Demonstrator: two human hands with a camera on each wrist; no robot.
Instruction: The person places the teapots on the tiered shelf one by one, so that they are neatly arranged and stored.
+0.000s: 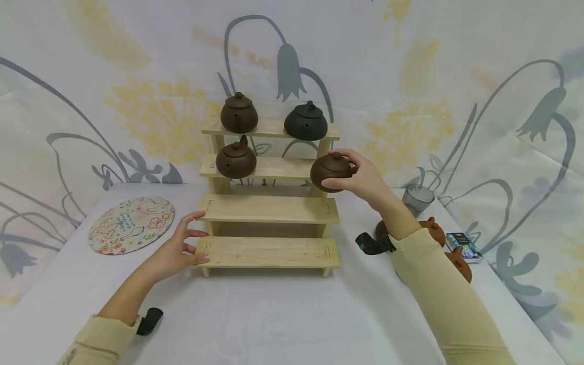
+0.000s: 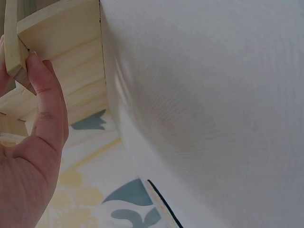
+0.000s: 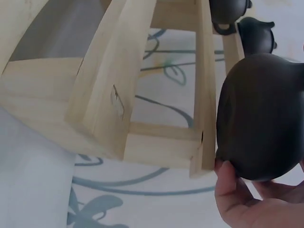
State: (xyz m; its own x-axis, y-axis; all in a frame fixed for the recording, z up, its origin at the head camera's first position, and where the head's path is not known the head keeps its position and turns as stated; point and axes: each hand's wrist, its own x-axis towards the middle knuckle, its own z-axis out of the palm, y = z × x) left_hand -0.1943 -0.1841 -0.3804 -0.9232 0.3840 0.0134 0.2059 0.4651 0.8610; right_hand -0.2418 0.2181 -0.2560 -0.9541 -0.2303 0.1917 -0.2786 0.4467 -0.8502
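Observation:
My right hand (image 1: 365,177) holds a brown teapot (image 1: 329,165) by its sides, thumb in front. The pot is at the right end of the third shelf (image 1: 278,167) of a stepped wooden stand (image 1: 269,209); in the right wrist view its dark base (image 3: 261,118) faces the camera, close beside the shelf board. At the stand's left end, my left hand (image 1: 178,248) pinches the edge of the lowest board (image 2: 16,57) between thumb and fingers. Another brown teapot (image 1: 236,159) sits at the third shelf's left. On the top shelf stand a brown teapot (image 1: 239,114) and a black teapot (image 1: 305,121).
A round patterned mat (image 1: 132,225) lies left of the stand. To the right, partly behind my arm, are a glass (image 1: 417,198), reddish teapots (image 1: 460,263) and a small printed box (image 1: 464,247). A flowered cloth (image 1: 365,61) hangs behind the white table (image 1: 274,319).

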